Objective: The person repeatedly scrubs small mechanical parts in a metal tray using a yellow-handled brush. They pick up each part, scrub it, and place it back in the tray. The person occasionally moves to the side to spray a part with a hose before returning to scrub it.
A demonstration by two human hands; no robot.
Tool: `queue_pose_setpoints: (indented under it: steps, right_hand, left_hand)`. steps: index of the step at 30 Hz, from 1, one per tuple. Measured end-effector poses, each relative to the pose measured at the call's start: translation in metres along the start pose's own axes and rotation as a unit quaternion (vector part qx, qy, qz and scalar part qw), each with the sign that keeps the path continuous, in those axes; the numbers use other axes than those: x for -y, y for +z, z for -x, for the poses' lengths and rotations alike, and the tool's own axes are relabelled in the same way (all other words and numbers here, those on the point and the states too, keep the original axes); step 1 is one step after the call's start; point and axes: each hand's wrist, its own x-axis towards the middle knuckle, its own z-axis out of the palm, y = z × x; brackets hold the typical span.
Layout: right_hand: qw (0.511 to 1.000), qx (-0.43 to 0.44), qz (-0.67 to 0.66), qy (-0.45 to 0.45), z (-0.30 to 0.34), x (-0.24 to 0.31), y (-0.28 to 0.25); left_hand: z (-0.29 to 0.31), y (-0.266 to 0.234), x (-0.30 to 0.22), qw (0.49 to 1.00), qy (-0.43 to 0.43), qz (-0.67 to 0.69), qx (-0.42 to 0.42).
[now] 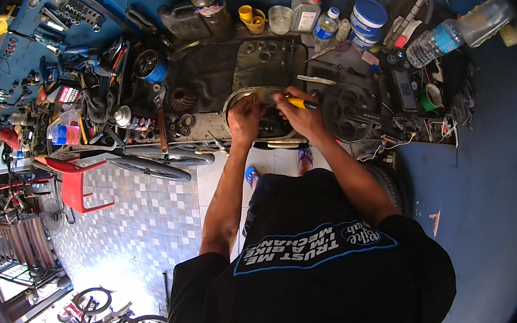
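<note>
Cluttered workbench (209,126) against a blue wall (490,143), tiled floor (134,237) on the left. Pale-rimmed tray (226,115) sits at the bench's near edge, around mid-length, dark parts (275,125) inside. Both hands are over it. Right hand (296,114) grips a yellow-and-black-handled tool (301,103); handle points right, working end hidden by the fingers. Left hand (244,120) is just beside it, fingers drawn in narrow; can't tell if they pinch anything. Crankset (346,111) lies right of the tray, also by the near edge. Left of the tray: cog cassette (183,100), then a spray can (134,119). Small metal rings (264,57) rest on a greenish mat (249,74) toward the far edge. Phone (403,91) lies near the right end.
</note>
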Motion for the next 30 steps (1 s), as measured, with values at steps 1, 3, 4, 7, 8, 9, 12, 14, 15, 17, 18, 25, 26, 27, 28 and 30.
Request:
queue_pose_setpoints:
  steps: [1,3,4,7,8,9,12,14,15,17,18,25,26,27,28,30]
  right_hand:
    - [0.999,-0.009,0.032,0.014,-0.004,-0.013,-0.006]
    - [0.993,0.011,-0.090,0.074,-0.002,-0.007,-0.011]
    - [0.992,0.002,-0.108,0.069,0.000,-0.005,-0.008]
    - [0.990,-0.006,-0.118,0.074,0.006,0.009,0.000]
    - [0.992,0.000,-0.095,0.081,0.005,-0.005,-0.007]
    - [0.994,0.012,-0.071,0.086,0.002,-0.008,-0.012]
    - [0.993,0.049,0.038,0.096,0.017,-0.005,-0.028]
    - [0.995,0.053,0.076,-0.026,0.021,-0.020,-0.032]
    - [0.984,0.036,0.100,-0.140,0.022,-0.031,-0.030]
    - [0.959,0.015,0.168,-0.229,0.022,-0.038,-0.030]
    - [0.955,0.012,0.213,-0.206,0.022,-0.035,-0.032]
    - [0.991,0.074,-0.084,0.077,0.009,-0.002,-0.009]
    - [0.995,0.085,0.034,0.029,0.009,0.002,-0.009]
    - [0.995,0.051,0.085,-0.027,0.007,-0.003,-0.011]
    - [0.987,0.016,0.135,-0.084,0.005,-0.009,-0.014]
    - [0.986,0.036,0.152,-0.051,0.003,-0.001,-0.019]
  left_hand:
    - [0.000,0.002,-0.004,1.000,0.008,0.020,-0.004]
    - [0.000,-0.004,0.000,1.000,-0.007,0.000,0.005]
    - [-0.001,-0.007,0.002,1.000,-0.014,-0.009,0.009]
    - [0.000,0.003,0.008,0.998,0.023,0.060,-0.006]
    - [0.000,0.003,0.005,0.997,0.009,0.072,-0.001]
    - [0.000,0.002,0.002,0.996,-0.003,0.085,-0.001]
    - [-0.001,-0.008,0.003,0.992,-0.039,0.122,-0.007]
    - [0.001,-0.012,0.004,0.983,-0.073,0.170,-0.005]
    - [0.001,-0.013,0.005,0.981,-0.085,0.175,-0.004]
    - [0.002,-0.013,0.008,0.976,-0.109,0.187,-0.004]
    - [0.004,-0.014,0.010,0.975,-0.112,0.191,-0.007]
    - [0.007,-0.006,0.010,0.972,-0.123,0.200,-0.030]
    - [0.007,-0.005,0.007,0.973,-0.121,0.192,-0.033]
    - [0.008,-0.005,0.004,0.971,-0.126,0.198,-0.031]
    - [0.008,-0.006,0.001,0.970,-0.131,0.204,-0.029]
    - [0.008,-0.012,0.002,0.968,-0.135,0.210,-0.036]
